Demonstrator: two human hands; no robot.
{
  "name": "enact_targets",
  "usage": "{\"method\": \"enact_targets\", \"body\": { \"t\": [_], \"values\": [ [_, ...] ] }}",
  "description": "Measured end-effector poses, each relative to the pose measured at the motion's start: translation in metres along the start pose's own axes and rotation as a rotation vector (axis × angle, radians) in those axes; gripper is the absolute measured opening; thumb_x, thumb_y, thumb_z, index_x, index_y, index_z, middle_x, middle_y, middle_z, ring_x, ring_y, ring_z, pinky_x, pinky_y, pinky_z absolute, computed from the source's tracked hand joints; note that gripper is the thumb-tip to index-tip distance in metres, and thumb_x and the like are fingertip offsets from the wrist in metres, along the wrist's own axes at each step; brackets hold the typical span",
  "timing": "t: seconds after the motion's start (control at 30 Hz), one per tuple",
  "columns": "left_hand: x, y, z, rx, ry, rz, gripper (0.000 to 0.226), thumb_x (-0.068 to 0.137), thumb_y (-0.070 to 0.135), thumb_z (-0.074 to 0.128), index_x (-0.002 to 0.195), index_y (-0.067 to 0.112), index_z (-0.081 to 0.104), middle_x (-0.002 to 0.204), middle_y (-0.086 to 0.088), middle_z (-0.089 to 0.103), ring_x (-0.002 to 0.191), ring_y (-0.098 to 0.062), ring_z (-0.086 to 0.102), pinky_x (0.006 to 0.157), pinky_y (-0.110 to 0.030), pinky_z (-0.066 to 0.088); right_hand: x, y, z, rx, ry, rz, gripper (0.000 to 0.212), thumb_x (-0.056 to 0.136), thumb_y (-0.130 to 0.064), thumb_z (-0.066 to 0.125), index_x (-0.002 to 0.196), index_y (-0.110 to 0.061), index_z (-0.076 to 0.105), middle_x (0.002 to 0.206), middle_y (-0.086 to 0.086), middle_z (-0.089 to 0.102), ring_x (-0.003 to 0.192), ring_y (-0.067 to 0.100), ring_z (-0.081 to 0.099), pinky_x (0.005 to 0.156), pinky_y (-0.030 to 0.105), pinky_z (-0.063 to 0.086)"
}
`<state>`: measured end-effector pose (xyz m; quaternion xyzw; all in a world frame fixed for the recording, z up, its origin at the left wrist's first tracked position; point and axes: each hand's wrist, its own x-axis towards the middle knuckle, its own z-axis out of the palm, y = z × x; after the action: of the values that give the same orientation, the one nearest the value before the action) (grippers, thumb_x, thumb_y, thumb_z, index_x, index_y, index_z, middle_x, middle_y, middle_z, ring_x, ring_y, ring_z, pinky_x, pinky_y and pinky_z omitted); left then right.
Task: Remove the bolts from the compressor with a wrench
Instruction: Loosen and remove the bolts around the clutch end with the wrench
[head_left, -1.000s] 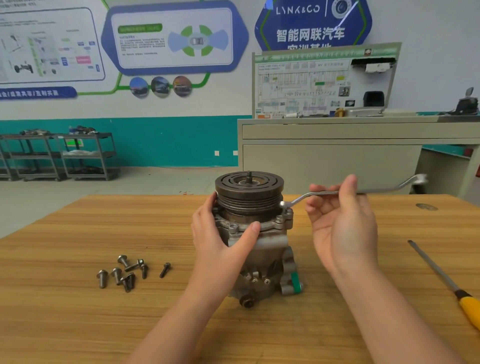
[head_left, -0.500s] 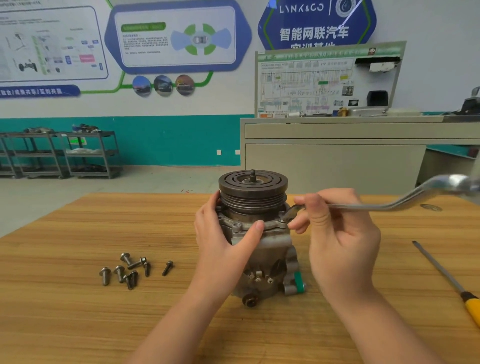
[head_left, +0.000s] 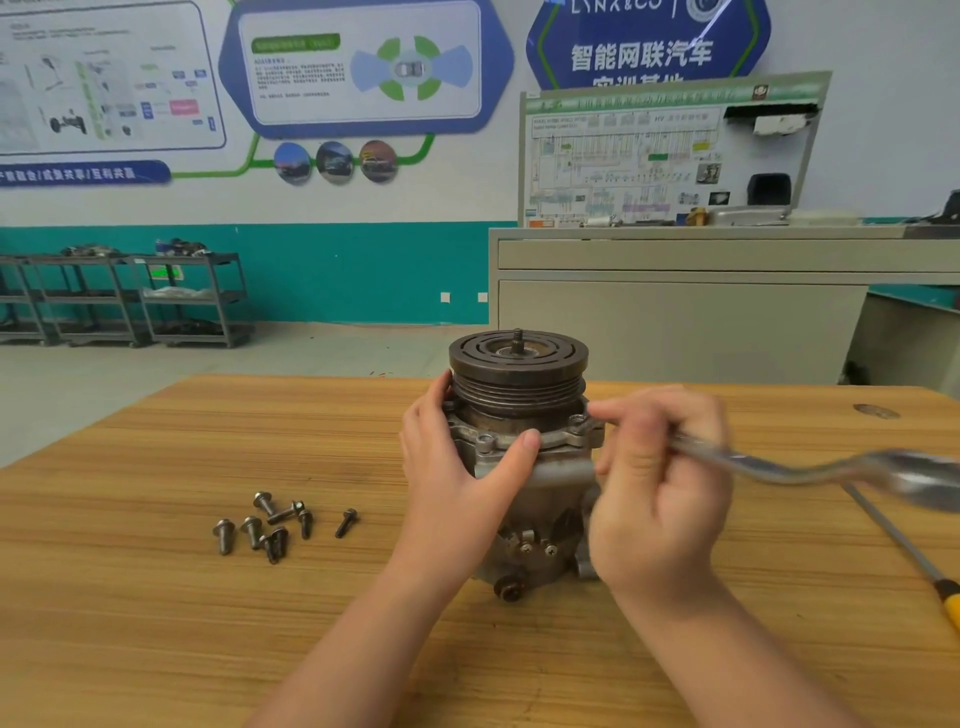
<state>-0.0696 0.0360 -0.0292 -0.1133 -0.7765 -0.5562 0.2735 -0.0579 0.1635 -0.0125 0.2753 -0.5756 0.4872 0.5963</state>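
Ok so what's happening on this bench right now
A person is taking bolts out of a compressor that stands upright on a wooden table. The left hand steadies its body, thumb on the flange. The right hand holds a wrench at the flange's right side; whether its end sits on a bolt is hidden and blurred. A cluster of removed bolts lies on the table to the left, and a yellow-handled screwdriver lies to the right.
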Motion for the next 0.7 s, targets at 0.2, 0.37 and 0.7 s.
{"method": "enact_targets", "body": {
  "t": [0.2, 0.37, 0.7],
  "values": [
    [0.000, -0.001, 0.000, -0.036, -0.003, -0.020, 0.090, 0.063, 0.071, 0.059, 0.141, 0.045, 0.021, 0.129, 0.030, 0.029, 0.131, 0.000, 0.031, 0.114, -0.037, 0.034, 0.023, 0.022, -0.008, 0.412, 0.303, 0.775, 0.021, 0.105, -0.018, 0.030, 0.089, -0.016, 0.043, 0.060, -0.001, 0.065, 0.041, 0.014, 0.049, 0.043, 0.019, 0.040],
    [-0.002, 0.001, -0.003, -0.095, -0.031, -0.043, 0.096, 0.062, 0.066, 0.064, 0.144, 0.045, 0.020, 0.139, 0.022, 0.031, 0.136, -0.004, 0.031, 0.114, -0.042, 0.034, 0.037, 0.038, -0.021, 0.736, 0.262, 1.066, 0.022, 0.104, -0.029, 0.041, 0.092, -0.013, 0.051, 0.070, 0.004, 0.070, 0.058, 0.013, 0.065, 0.053, 0.021, 0.052],
    [-0.002, 0.001, -0.003, -0.104, -0.030, -0.029, 0.091, 0.068, 0.054, 0.071, 0.136, 0.059, 0.012, 0.142, 0.022, 0.029, 0.137, -0.003, 0.030, 0.116, -0.041, 0.032, 0.030, 0.008, -0.019, 0.241, 0.110, 0.385, 0.017, 0.098, -0.041, 0.051, 0.086, -0.029, 0.049, 0.076, 0.001, 0.070, 0.051, 0.015, 0.065, 0.050, 0.022, 0.051]
  ]
}}
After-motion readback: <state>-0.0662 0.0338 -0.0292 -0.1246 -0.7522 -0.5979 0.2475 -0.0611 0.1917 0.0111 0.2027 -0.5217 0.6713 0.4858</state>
